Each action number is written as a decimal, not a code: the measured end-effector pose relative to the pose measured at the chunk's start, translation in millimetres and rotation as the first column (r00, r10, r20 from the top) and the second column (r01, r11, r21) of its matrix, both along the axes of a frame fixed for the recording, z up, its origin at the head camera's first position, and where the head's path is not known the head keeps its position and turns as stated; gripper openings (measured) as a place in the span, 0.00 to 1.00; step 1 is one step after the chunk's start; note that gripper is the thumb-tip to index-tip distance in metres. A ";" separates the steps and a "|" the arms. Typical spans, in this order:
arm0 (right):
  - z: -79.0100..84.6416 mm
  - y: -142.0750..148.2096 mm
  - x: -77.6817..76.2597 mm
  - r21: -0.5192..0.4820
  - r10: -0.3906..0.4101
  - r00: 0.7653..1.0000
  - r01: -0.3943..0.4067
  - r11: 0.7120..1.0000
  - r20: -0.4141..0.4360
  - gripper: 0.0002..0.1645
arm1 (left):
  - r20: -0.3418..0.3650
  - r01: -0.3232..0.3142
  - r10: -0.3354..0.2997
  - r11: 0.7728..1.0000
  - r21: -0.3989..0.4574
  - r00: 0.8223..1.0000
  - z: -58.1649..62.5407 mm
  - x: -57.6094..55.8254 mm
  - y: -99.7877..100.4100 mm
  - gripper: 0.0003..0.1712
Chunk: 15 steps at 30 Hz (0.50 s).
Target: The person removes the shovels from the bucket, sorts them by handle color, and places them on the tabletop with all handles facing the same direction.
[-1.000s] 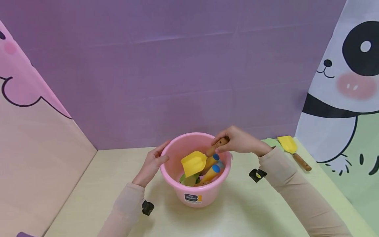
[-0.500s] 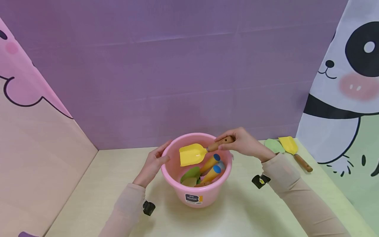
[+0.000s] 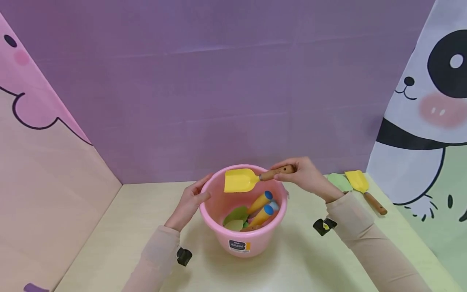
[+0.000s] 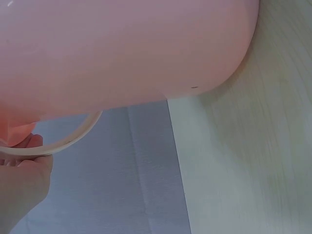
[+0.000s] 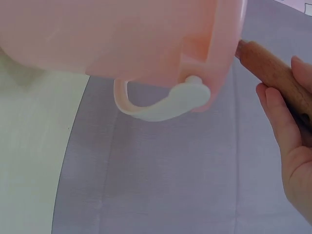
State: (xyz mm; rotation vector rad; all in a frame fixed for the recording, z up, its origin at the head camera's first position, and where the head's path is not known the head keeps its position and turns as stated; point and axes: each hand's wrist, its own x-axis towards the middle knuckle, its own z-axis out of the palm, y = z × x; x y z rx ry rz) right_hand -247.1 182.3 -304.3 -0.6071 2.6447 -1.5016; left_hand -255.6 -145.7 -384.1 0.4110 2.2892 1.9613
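A pink bucket (image 3: 260, 241) stands on the pale table in the head view. My left hand (image 3: 189, 202) grips its left rim, thumb over the inside; the left wrist view has those fingers by the bucket's whitish carrying handle (image 4: 73, 140). Above the opening, my right hand (image 3: 308, 178) holds a toy shovel (image 3: 240, 181) by its wooden handle (image 5: 268, 66), the yellow blade pointing left. Inside the bucket lie green pieces (image 3: 236, 214) and orange-yellow handles with blue ends (image 3: 260, 202); their lower parts are hidden.
A second yellow shovel (image 3: 357, 181) with a wooden handle lies at the table's back right, beside a flat light-green piece (image 3: 339, 181). Purple sheeting (image 3: 233, 101) rises behind the table (image 3: 146, 227), with printed side panels. Something purple (image 3: 35, 288) shows at the lower left.
My right hand has lifted the shovel up and right, from among the things in the bucket to rim height, and its blade has swung level. My left hand keeps its grip on the rim.
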 end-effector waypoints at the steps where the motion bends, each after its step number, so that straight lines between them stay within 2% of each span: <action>1: 0.0 0.3 0.1 -0.007 -0.013 1.000 0.013 1.000 0.000 0.20 | -0.001 0.003 -0.003 1.000 0.000 1.000 0.3 0.2 -0.1 0.32; 5: 0.8 1.6 0.5 -0.019 -0.068 0.998 0.068 0.998 -0.004 0.20 | -0.001 0.005 -0.005 1.000 0.004 1.000 2.1 1.4 -0.4 0.32; 15: -3.6 6.8 -1.1 -0.043 -0.137 0.991 0.136 0.990 -0.007 0.24 | 0.000 -0.007 0.007 1.000 0.000 1.000 0.8 3.1 -1.9 0.32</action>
